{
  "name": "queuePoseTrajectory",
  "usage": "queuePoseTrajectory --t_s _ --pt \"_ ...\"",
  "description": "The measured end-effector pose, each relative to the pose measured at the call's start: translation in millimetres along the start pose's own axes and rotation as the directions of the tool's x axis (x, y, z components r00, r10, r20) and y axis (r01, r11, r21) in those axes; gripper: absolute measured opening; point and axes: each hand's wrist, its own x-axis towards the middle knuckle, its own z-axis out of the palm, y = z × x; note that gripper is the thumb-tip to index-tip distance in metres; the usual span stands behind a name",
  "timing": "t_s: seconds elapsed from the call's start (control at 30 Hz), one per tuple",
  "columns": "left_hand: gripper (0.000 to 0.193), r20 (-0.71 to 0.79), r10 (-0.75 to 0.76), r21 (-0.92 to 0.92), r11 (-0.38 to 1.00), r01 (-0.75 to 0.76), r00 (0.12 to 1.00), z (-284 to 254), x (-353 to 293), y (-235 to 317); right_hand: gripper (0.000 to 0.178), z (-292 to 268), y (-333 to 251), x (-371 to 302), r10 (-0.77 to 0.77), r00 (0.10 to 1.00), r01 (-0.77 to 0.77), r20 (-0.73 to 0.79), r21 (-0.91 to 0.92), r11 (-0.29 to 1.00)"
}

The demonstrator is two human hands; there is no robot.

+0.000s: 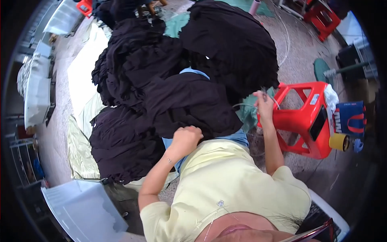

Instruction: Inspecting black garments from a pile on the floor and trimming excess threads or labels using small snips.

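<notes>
A black garment is spread across my lap, over blue clothing. My left hand is closed at the garment's near edge, fingers curled into the cloth. To the right, my right hand is raised beside the red stool, apart from the garment. Its fingers are pinched round a small, greyish thing at the fingertips, too small to name. A thin pale cord loops past this hand. Big heaps of black cloth lie around the lap: one at the left, one farther off, one at the far right.
The red plastic stool carries a dark phone. Beside it are a blue bag and a yellow cup. A translucent bin stands near left. Pale sheeting covers floor at the left. Another red stool stands far right.
</notes>
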Motion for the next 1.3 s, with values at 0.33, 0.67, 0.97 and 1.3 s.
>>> queuePoseTrajectory --t_s 0.33,0.67,0.97,1.3 --pt "0.015 -0.525 -0.065 -0.132 0.991 -0.005 0.849 21 35 32 0.042 53 -17 -34 -0.261 0.651 0.587 0.713 -0.254 0.769" --pt "0.039 -0.176 -0.463 -0.104 0.886 0.451 0.869 10 -32 14 0.01 59 -36 0 -0.316 0.845 0.303 0.432 0.101 0.948" --pt "0.055 -0.862 -0.269 -0.235 0.963 0.132 0.429 19 62 16 0.015 60 -135 -57 -0.755 0.475 0.859 0.453 -0.05 0.51" --pt "0.022 -0.058 -0.685 -0.998 0.036 -0.045 0.727 -14 7 11 0.008 72 -137 9 -0.716 0.599 0.799 0.358 -0.326 0.506"
